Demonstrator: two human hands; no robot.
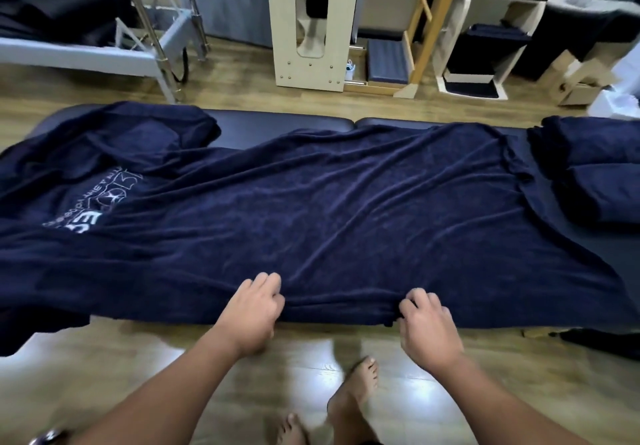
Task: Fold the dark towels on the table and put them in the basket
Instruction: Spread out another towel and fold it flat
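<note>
Across the padded table (284, 126), one large dark towel (346, 202) lay spread flat and creased, its near edge pinched in the curled fingers of left hand (251, 309) and right hand (427, 323); judged soft, limp, fairly heavy, best lifted by that edge.

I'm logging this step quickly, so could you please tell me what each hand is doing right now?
Left hand: grips the near edge of the spread dark navy terry towel.
Right hand: grips the same edge.
</note>
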